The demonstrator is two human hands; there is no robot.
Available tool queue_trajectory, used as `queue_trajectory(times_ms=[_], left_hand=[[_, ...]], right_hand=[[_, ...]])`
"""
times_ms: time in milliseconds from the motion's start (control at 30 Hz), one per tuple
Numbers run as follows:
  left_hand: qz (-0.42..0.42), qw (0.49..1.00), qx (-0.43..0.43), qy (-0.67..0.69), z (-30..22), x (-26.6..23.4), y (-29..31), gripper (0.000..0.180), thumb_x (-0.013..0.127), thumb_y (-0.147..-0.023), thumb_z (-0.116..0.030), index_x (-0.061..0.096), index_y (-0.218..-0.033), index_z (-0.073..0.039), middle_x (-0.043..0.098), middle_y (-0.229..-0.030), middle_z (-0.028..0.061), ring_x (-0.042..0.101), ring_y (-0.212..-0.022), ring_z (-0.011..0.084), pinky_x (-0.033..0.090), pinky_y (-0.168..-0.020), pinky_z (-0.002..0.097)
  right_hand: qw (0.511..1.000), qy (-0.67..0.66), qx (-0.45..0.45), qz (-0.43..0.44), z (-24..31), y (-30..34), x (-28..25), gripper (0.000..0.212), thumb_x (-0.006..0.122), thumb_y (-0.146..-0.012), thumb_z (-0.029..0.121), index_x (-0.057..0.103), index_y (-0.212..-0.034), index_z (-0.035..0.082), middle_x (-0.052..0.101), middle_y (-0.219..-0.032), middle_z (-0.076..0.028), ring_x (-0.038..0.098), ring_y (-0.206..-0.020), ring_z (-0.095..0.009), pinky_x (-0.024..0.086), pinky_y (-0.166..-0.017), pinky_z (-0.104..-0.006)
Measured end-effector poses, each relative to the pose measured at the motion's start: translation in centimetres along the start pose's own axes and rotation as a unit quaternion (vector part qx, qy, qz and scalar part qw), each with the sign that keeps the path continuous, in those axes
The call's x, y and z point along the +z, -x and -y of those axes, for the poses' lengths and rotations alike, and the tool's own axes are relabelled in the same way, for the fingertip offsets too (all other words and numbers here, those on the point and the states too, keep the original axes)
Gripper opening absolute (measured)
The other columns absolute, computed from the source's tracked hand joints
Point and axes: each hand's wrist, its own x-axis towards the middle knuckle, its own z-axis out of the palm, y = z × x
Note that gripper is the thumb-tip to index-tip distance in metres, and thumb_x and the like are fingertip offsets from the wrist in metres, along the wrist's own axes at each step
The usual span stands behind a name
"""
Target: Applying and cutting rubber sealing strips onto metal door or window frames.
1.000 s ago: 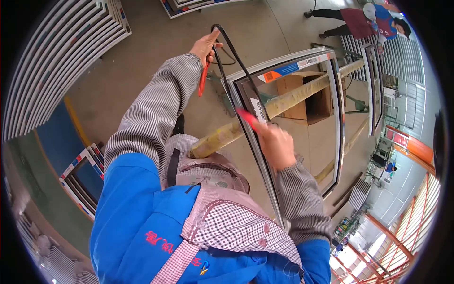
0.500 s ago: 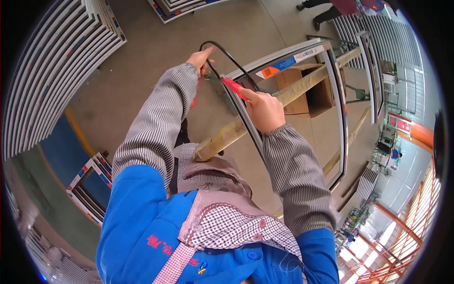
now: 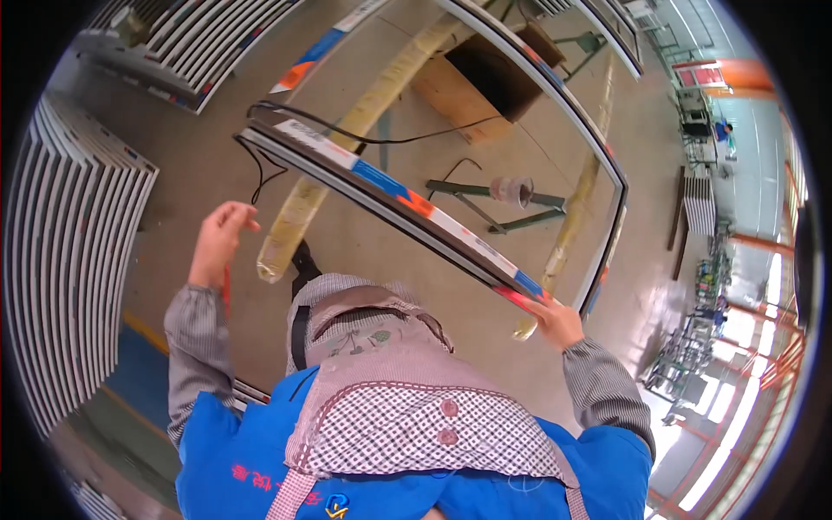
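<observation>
A rectangular window frame [image 3: 416, 227], dark with white, blue and orange film, lies across two padded yellow bars. My right hand [image 3: 559, 321] is at the frame's near right corner, closed round a red-handled tool [image 3: 513, 297] that lies along the near edge; its working end is not clear. My left hand [image 3: 221, 243] is off the frame to the left, its fingers curled together. A thin red object [image 3: 227, 290] shows below that hand, its kind unclear. A black rubber strip [image 3: 373, 140] trails across the frame's opening, with a loose loop hanging at the left corner.
Stacked white frames [image 3: 82, 251] stand along the left, with another stack [image 3: 195, 52] at the far left. An open cardboard box [image 3: 464, 91] sits on the floor beyond the frame. A green stand [image 3: 529, 212] with a roll on it shows through the opening.
My left hand has let go of the black strip and drawn back to the left. My right hand has moved with the red-handled tool towards the near right corner. My view has turned.
</observation>
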Motion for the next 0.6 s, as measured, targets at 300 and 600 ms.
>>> queue_trajectory(times_ms=[300,600], left_hand=[[0.040,0.988,-0.122,0.088,9.5,25.0,2.3,0.020,0.050,-0.085,-0.027,0.055,-0.088,-0.008,0.061,-0.080,0.0029,0.028,-0.039,0.0039,0.022,-0.034,0.0222],[-0.121,0.967,-0.116,0.191,12.9,33.7,1.1,0.012,0.054,-0.084,-0.022,0.051,-0.083,-0.010,0.060,-0.075,0.0012,0.029,-0.042,0.0055,0.025,-0.037,0.0224]], right_hand=[[0.906,0.024,0.401,0.132,-20.3,28.2,16.8,0.030,0.050,-0.080,0.015,0.056,-0.108,0.024,0.061,-0.077,-0.015,0.059,-0.072,-0.032,0.047,-0.062,-0.0448],[0.857,-0.352,0.356,-0.124,-6.3,26.2,24.3,0.036,0.053,-0.078,0.011,0.055,-0.113,0.020,0.061,-0.095,-0.015,0.059,-0.085,-0.031,0.047,-0.071,-0.0367]])
